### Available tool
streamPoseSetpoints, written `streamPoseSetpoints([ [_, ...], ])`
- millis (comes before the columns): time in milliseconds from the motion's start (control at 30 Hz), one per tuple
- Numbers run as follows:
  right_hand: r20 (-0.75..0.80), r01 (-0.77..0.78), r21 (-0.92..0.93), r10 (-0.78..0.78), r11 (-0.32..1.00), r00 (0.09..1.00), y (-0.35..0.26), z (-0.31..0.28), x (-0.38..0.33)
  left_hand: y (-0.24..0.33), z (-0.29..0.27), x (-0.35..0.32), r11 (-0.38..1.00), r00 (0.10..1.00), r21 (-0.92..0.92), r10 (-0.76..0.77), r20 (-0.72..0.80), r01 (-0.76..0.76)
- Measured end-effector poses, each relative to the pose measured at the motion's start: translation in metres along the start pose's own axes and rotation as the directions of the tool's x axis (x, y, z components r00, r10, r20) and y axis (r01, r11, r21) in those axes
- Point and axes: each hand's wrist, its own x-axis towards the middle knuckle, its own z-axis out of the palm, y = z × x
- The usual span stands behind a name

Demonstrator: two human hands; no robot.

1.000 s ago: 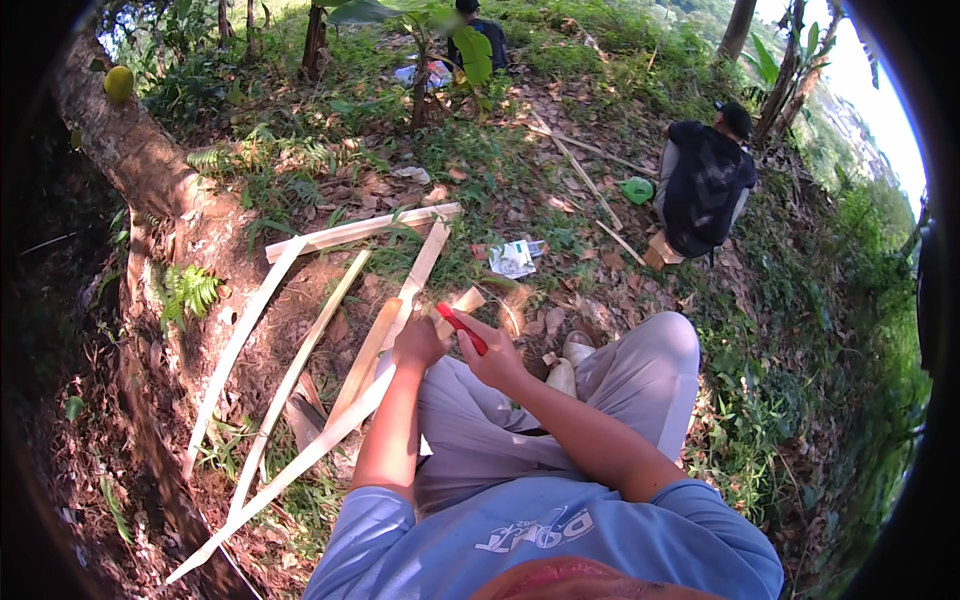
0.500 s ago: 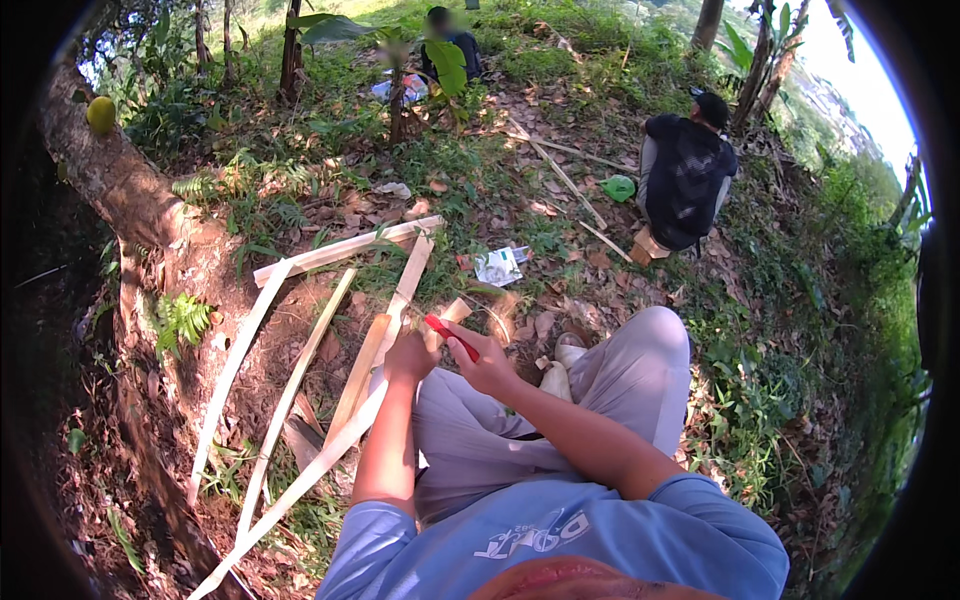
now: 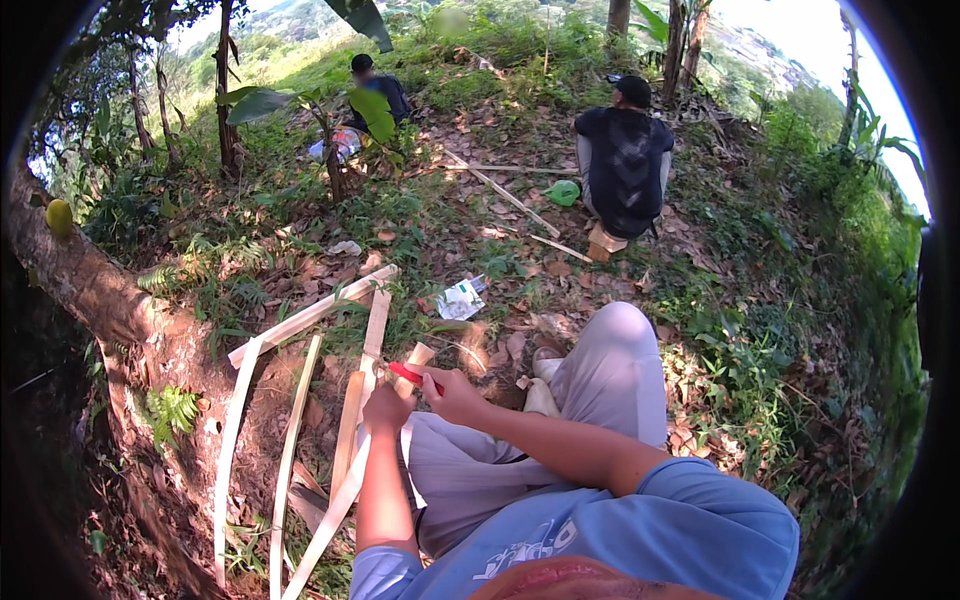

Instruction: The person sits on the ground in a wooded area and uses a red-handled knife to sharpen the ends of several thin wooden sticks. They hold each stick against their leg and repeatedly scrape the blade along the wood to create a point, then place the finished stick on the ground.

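Note:
I sit on the ground with my knees up. My left hand (image 3: 388, 408) grips a long pale bamboo strip (image 3: 345, 480) that runs from my lap down to the lower left. My right hand (image 3: 455, 393) is closed on a red-handled knife (image 3: 412, 375), its handle pointing left, close against the strip just above my left hand. More split bamboo strips (image 3: 300, 318) lie on the bare earth to the left of my hands, some crossing each other.
A thick tree trunk (image 3: 70, 270) curves along the left side. One person in dark clothes (image 3: 625, 160) sits ahead right with their back to me, another (image 3: 378, 92) farther back. White litter (image 3: 462, 298), dry leaves and a green object (image 3: 563, 192) lie on the slope.
The view has tilted up, so the two other people appear lower in the picture. My hands stay together on the strip and the knife, with only slight movement.

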Motion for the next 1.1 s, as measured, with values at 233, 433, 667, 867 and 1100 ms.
streamPoseSetpoints([
  [233,-0.009,0.044,-0.064,-0.045,0.997,0.999,-0.010,-0.003,-0.003,0.003,-0.005,-0.006,1.000,1.000,-0.003,0.005,-0.007,-0.005],
  [433,0.003,0.048,-0.069,-0.048,0.996,0.999,-0.007,0.000,-0.004,0.000,-0.001,-0.005,1.000,1.000,0.017,0.004,-0.015,-0.003],
  [667,0.018,0.053,-0.042,-0.052,0.998,0.998,-0.001,-0.002,-0.005,0.006,-0.003,-0.009,0.997,0.997,0.056,0.048,-0.062,-0.045],
  [867,-0.017,0.108,-0.047,-0.109,0.993,0.994,-0.010,0.002,-0.008,0.000,0.008,-0.013,0.995,0.983,0.098,0.029,-0.180,-0.011],
  [1100,-0.061,0.169,-0.064,-0.173,0.983,0.983,-0.002,-0.001,-0.008,0.019,0.013,-0.028,0.994,0.942,0.097,0.079,-0.325,-0.050],
])
